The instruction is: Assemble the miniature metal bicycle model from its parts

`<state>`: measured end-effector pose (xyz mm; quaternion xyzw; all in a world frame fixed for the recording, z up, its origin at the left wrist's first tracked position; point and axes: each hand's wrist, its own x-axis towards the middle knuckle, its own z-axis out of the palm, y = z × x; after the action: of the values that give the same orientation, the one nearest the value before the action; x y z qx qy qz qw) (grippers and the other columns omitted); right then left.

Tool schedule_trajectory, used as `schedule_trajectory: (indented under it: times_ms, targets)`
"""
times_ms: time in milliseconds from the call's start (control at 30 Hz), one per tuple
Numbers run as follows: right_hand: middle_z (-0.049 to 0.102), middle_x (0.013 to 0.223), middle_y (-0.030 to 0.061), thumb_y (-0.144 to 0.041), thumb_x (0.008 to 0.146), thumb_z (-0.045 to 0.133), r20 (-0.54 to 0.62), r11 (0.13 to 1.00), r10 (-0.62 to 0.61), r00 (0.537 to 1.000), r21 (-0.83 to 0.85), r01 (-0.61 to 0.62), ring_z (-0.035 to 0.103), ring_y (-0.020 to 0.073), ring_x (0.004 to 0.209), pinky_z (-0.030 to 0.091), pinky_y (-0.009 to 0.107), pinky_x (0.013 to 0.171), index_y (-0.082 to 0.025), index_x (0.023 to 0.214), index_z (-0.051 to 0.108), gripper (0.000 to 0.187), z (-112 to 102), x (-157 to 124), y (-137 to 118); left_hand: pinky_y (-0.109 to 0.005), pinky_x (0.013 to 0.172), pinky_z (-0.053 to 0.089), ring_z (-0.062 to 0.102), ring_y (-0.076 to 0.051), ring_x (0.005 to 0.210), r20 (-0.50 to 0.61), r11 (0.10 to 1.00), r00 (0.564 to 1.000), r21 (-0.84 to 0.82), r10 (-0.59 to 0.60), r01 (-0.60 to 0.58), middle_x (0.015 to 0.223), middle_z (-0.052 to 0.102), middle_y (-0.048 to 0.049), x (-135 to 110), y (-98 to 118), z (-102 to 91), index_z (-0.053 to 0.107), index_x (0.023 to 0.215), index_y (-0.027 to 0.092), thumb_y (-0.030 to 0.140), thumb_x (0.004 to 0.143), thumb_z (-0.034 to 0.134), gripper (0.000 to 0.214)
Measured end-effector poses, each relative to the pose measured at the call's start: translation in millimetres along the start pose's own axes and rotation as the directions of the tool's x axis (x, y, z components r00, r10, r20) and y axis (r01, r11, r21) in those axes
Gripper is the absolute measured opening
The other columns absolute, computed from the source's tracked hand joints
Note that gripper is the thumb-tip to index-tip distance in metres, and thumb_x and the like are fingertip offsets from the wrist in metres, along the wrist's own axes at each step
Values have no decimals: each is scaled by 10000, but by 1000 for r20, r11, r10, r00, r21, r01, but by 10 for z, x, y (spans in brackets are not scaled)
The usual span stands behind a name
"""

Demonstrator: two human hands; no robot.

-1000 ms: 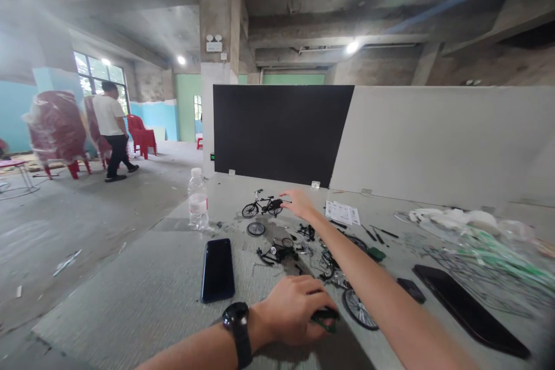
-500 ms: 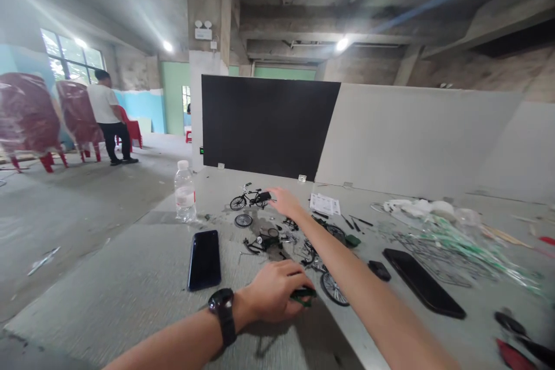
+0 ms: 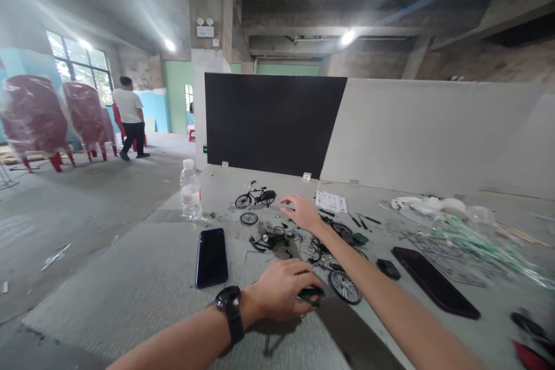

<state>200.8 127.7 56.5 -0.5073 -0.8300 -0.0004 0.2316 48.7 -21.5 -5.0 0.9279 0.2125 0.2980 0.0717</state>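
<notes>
My left hand (image 3: 281,291), with a black watch on its wrist, is closed on a small dark green model bicycle part (image 3: 313,299). Most of that part is hidden under the fingers. My right hand (image 3: 302,213) hovers over the table with its fingers apart and nothing visible in them. Just left of its fingertips stands an upright black model bicycle (image 3: 255,197). In front of the bicycle lies a loose small wheel (image 3: 248,218). A dark cluster of model parts (image 3: 271,238) is spread between my hands. By my right forearm rests a larger spoked wheel (image 3: 344,287).
A phone (image 3: 212,258) and a water bottle (image 3: 191,193) are on the left. Printed sheets (image 3: 331,202), thin tools (image 3: 362,221), a second dark phone (image 3: 433,280) and tangled plastic wrapping (image 3: 472,237) lie to the right. A black panel (image 3: 273,124) borders the back. A person (image 3: 130,113) is beyond.
My right hand has drawn back rightward from the model bicycle, leaving it standing apart. My left hand keeps hold of the green part. The view has shifted slightly, and the person behind has moved.
</notes>
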Motion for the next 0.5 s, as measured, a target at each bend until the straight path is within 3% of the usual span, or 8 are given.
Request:
schedule_trajectory:
  times_ms: [133, 267, 367, 500]
  targets:
    - [675, 891, 45, -337, 896, 602, 9, 1000, 18, 1000, -7, -18, 623, 189, 753, 456, 292, 699, -249, 1024, 719, 195, -114, -643, 178, -289, 846, 489, 626, -192, 951, -15, 1000, 1000, -2, -26, 26, 1029, 682, -50, -4, 28, -15, 656, 1094, 193, 303, 915, 601, 217]
    - [662, 843, 32, -343, 916, 536, -63, 989, 151, 987, 15, -150, 612, 183, 715, 429, 290, 652, -241, 966, 700, 199, -204, -1150, 415, -284, 839, 493, 624, -191, 944, -73, 998, 996, -35, -53, 51, 1034, 676, -51, -21, 60, -34, 646, 1076, 198, 279, 922, 589, 182]
    - [670, 823, 30, -333, 895, 548, -72, 975, 221, 973, 3, -221, 621, 192, 723, 419, 293, 640, -235, 972, 697, 194, -250, -1307, 566, -297, 832, 498, 618, -200, 943, -132, 993, 986, -61, -106, 98, 1028, 665, -63, -30, 80, -61, 629, 1062, 194, 286, 951, 552, 163]
    - [689, 819, 37, -299, 890, 554, -94, 958, 276, 957, -48, -281, 644, 209, 762, 426, 301, 657, -218, 1051, 668, 213, -255, -1313, 691, -324, 857, 495, 605, -206, 945, -160, 984, 975, -111, -156, 139, 1027, 656, -76, -33, 75, -95, 603, 1056, 189, 297, 977, 518, 159]
